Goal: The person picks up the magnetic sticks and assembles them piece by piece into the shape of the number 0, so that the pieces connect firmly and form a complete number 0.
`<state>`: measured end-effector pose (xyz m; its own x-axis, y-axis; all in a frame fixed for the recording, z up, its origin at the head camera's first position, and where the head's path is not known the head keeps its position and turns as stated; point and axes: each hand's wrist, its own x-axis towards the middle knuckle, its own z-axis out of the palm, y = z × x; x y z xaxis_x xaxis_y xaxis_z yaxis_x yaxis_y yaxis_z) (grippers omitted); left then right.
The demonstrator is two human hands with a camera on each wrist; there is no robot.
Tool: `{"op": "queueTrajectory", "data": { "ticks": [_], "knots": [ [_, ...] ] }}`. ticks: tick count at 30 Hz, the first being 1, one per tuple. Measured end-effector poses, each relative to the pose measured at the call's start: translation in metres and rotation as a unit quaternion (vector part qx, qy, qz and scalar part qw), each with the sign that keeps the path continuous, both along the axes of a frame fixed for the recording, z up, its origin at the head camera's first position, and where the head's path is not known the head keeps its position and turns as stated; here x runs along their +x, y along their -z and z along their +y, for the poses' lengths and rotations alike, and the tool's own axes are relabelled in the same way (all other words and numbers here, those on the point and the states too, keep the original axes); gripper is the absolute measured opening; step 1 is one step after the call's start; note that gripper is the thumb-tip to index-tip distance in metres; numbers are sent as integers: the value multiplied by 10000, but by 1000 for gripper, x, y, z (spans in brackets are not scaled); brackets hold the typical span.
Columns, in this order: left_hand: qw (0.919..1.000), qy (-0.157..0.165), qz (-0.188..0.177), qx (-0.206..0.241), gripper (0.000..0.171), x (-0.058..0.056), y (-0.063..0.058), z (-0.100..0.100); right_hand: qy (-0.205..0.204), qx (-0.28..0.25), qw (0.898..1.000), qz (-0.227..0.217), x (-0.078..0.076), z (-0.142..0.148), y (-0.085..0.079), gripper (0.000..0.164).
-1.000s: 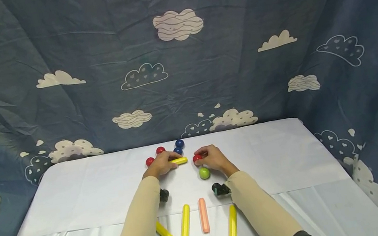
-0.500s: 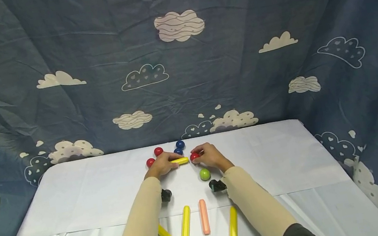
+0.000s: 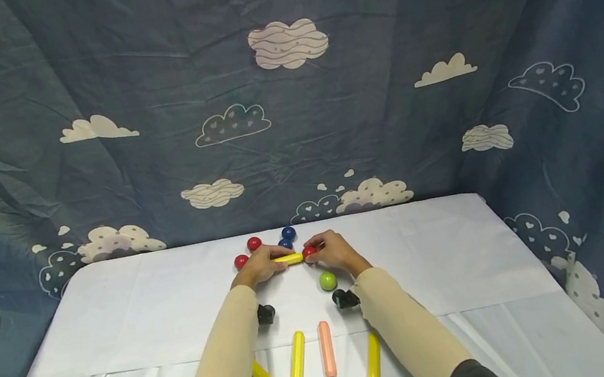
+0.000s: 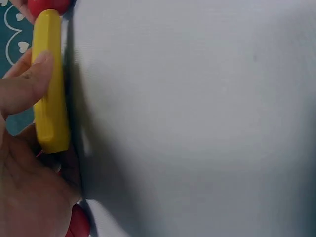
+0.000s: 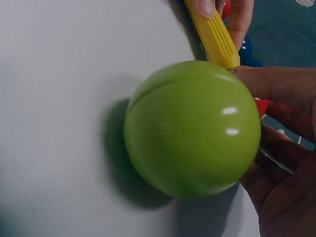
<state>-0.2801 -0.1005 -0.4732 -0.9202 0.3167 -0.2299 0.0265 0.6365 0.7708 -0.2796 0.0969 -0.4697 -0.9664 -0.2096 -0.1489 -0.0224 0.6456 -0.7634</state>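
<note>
A white cloth (image 3: 436, 259) covers the table, a seam or edge crossing it left to right in its near half, with soft creases nearer still. A dark blue curtain (image 3: 144, 75) printed with pale clouds rises behind the far edge and bends round on the right (its folds are faint on the left).

At the far middle, the left hand (image 3: 259, 265) pinches a yellow stick (image 3: 292, 259) between thumb and fingers; the right hand (image 3: 337, 252) grasps a red ball (image 3: 308, 252) at the stick's right end. A green ball (image 3: 327, 281) rests just nearer. Beyond lie two blue balls (image 3: 289, 234) and, farther left, two more red balls (image 3: 254, 243). On the near side are a peach stick (image 3: 327, 349) and three other yellow sticks (image 3: 297, 360).

The left sleeve (image 3: 225, 350) hides the far end of the leftmost one. In the left wrist view the held ball is cut off above; in the right wrist view the green ball masks the join, leaving only a sliver of red among the fingers.
</note>
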Motion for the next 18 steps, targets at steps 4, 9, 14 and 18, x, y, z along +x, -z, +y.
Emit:
{"op": "queueTrajectory", "data": {
  "ticks": [4,9,14,18],
  "knots": [
    [9999,-120,25,-101,28,1,-7,-2,-19,-70,10000,16,-1,0,2,32],
    [9987,-44,136,-479,29,4,-19,-5,-53,-54,10000,-17,-2,0,4,33],
    [9950,296,620,-726,28,8,-32,-10,-73,-54,9999,-50,-3,2,6,33],
    [9931,154,854,-792,27,11,-37,-22,-64,-93,9999,-65,-3,4,7,34]
  ]
}}
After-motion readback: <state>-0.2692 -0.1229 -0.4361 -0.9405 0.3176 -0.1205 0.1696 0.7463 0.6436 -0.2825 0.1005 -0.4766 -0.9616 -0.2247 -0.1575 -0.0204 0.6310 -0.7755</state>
